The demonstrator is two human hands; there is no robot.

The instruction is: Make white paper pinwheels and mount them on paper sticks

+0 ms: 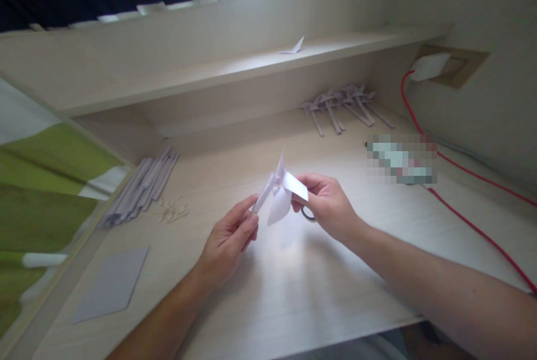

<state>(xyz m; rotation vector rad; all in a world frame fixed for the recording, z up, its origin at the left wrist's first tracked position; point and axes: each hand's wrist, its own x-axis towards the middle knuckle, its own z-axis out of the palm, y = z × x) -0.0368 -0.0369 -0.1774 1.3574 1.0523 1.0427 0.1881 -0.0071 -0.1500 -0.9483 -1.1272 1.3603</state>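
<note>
White paper pinwheel point(280, 191) held above the pale wood-grain tabletop point(293, 287).
The left hand point(229, 242) pinches its rolled paper stick in closed fingers; the right hand point(327, 203) grips a pointed blade (a ring-shaped object shows beneath it). Flat grey sheet point(111, 284) lies left, rolled paper sticks point(140, 186) beyond.

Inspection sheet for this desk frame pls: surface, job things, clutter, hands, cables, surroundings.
Surface: pale wood desk, glare patch mid-front.
Job's things: white paper pinwheel held above the desk; finished pinwheels at back right; paper sticks at left; grey sheet front left.
Clutter: small bits beside the sticks; paper scrap on the shelf.
Grippers: left hand pinches the pinwheel's stem; right hand grips a blade, dark ring under it.
Cables: red cable runs from wall plug along desk right.
Surroundings: shelf, green cloth left.
</note>
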